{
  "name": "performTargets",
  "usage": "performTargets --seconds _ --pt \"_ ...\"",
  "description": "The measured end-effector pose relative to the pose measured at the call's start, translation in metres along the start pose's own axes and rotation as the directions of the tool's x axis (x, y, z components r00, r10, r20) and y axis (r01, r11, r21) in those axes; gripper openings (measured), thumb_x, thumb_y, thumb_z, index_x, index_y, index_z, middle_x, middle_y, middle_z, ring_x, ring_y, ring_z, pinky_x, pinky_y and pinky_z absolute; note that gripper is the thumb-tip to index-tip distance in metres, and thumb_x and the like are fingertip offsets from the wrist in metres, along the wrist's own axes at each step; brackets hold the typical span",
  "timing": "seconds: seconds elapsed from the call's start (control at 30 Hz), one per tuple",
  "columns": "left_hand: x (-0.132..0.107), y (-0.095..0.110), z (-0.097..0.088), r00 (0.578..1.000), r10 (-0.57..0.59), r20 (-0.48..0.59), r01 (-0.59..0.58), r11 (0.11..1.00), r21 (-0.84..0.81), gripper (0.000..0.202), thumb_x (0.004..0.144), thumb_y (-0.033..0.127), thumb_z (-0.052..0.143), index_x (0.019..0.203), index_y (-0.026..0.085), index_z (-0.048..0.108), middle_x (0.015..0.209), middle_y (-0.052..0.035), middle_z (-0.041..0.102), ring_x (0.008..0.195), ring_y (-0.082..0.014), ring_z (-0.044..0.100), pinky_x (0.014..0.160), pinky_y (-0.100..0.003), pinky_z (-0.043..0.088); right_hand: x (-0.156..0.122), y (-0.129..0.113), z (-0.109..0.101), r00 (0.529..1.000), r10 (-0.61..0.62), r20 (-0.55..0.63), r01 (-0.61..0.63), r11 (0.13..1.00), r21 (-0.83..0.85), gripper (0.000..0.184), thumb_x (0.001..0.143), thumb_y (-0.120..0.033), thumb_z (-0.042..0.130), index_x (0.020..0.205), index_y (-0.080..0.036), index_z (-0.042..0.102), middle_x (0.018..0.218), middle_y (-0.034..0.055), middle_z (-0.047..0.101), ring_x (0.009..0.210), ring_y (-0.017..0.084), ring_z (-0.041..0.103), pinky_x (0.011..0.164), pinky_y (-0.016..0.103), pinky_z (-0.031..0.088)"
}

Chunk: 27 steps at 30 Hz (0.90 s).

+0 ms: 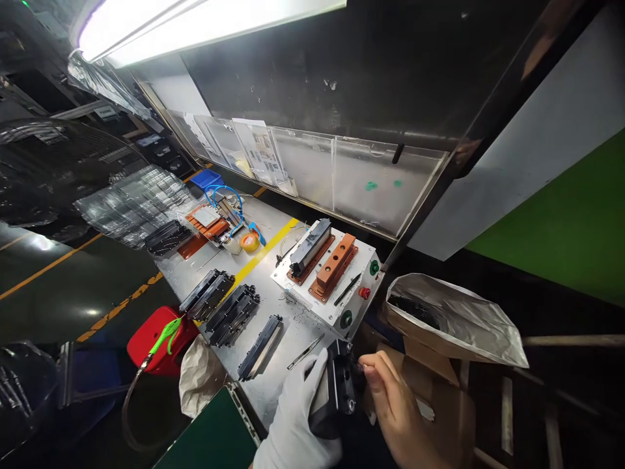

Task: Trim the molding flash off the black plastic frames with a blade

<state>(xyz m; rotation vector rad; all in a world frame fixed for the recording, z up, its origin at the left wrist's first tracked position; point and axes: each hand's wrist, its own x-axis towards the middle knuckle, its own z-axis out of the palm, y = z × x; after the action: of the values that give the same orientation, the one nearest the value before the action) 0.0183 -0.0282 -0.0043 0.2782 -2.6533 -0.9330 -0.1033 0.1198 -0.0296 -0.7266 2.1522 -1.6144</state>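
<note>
My left hand (297, 417), in a white glove, is wrapped round a long black plastic part (346, 384) with round openings along its side. The part is held above the front edge of the bench. My bare right hand (393, 397) is at the part's right side, thumb and fingers pinched together; what is between the fingertips is too small to make out. Tweezers (306, 352) lie on the metal bench beyond my left hand. To their left lies a similar long black part (261, 347) with a pale strip.
A white fixture box (312, 306) carries an orange-brown block (336, 264), another black part (311, 247) and a red button (364, 293). More black assemblies (233, 314) lie on the bench (273, 293). A lined carton (454, 319) stands right; a red stool (146, 332) stands left.
</note>
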Motion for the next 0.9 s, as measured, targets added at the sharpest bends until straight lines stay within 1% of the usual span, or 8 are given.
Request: performTargets --seconds 0.1,0.23,0.3,0.37,0.43,0.6,0.73,0.9 --pt "0.001 -0.002 0.0 0.999 -0.042 0.021 0.042 0.999 -0.011 0.08 0.073 0.016 0.061 0.148 0.025 0.035 0.128 -0.0138 0.057 0.116 -0.0336 0.059 0.099 -0.049 0.053 0.004 -0.001 -0.002 0.991 0.136 -0.021 -0.133 0.986 0.096 0.045 0.103 -0.057 0.023 0.091 -0.026 0.054 0.09 0.0012 0.057 0.086 0.019 0.056 0.081 0.029 0.046" --pt "-0.006 -0.012 0.008 0.999 -0.033 0.028 0.033 0.999 0.002 0.074 0.076 0.017 0.06 0.147 0.027 0.039 0.122 -0.0133 0.061 0.109 -0.0318 0.063 0.092 -0.046 0.057 0.007 -0.003 -0.009 0.963 0.195 0.185 -0.213 0.973 0.086 0.049 0.091 -0.071 0.043 0.108 -0.027 0.053 0.094 0.0017 0.06 0.088 0.021 0.059 0.081 0.03 0.049" --pt "-0.011 -0.017 0.01 1.0 -0.001 0.017 0.0 0.999 0.035 0.086 0.07 0.019 0.064 0.15 0.024 0.032 0.129 -0.016 0.057 0.115 -0.0353 0.06 0.094 -0.049 0.056 0.008 -0.003 -0.01 0.955 0.256 0.148 -0.27 0.96 0.078 0.052 0.089 -0.073 0.046 0.113 -0.027 0.052 0.095 0.0023 0.06 0.091 0.022 0.06 0.083 0.031 0.049" --pt "-0.015 -0.019 0.008 1.0 0.025 0.007 -0.025 0.995 0.093 0.094 0.067 0.018 0.064 0.152 0.024 0.026 0.134 -0.0174 0.052 0.121 -0.0371 0.056 0.098 -0.052 0.053 0.006 0.0 -0.011 0.959 0.278 0.047 -0.282 0.953 0.115 0.05 0.094 -0.069 0.038 0.116 -0.026 0.052 0.096 0.0029 0.06 0.095 0.021 0.061 0.087 0.03 0.049" --pt "-0.015 -0.019 0.004 0.999 0.048 -0.005 -0.046 0.984 0.171 0.095 0.067 0.017 0.063 0.153 0.024 0.024 0.135 -0.0182 0.05 0.121 -0.0364 0.055 0.097 -0.052 0.053 -0.001 0.002 -0.011 0.966 0.256 0.049 -0.26 0.953 0.154 0.046 0.099 -0.063 0.032 0.118 -0.027 0.053 0.09 0.0017 0.061 0.09 0.019 0.062 0.084 0.027 0.05" --pt "-0.006 -0.011 -0.004 0.985 0.117 -0.124 -0.075 0.951 0.299 0.079 0.073 0.015 0.06 0.147 0.017 0.033 0.127 -0.0185 0.053 0.116 -0.0306 0.056 0.093 -0.048 0.055 -0.025 -0.004 -0.01 0.937 0.135 0.323 -0.173 0.98 0.093 0.037 0.1 -0.056 0.036 0.096 -0.028 0.059 0.07 -0.0037 0.061 0.057 0.013 0.06 0.06 0.024 0.046" --pt "0.0 -0.007 -0.008 0.966 0.201 -0.159 -0.128 0.916 0.379 0.065 0.077 0.016 0.059 0.139 0.011 0.042 0.121 -0.0193 0.056 0.112 -0.0284 0.058 0.088 -0.046 0.057 -0.029 -0.013 -0.011 0.949 0.103 0.299 -0.103 0.995 -0.015 0.037 0.102 -0.052 0.035 0.088 -0.027 0.058 0.066 -0.0048 0.057 0.051 0.012 0.054 0.056 0.025 0.041" --pt "-0.004 -0.007 -0.007 0.972 0.194 -0.132 -0.131 0.916 0.378 0.078 0.074 0.018 0.063 0.147 0.013 0.035 0.126 -0.0208 0.053 0.115 -0.031 0.057 0.088 -0.047 0.057 -0.022 -0.011 -0.021 0.922 -0.017 0.387 0.037 0.998 -0.046 0.034 0.105 -0.045 0.031 0.086 -0.027 0.053 0.064 -0.0055 0.053 0.054 0.012 0.052 0.055 0.024 0.039"
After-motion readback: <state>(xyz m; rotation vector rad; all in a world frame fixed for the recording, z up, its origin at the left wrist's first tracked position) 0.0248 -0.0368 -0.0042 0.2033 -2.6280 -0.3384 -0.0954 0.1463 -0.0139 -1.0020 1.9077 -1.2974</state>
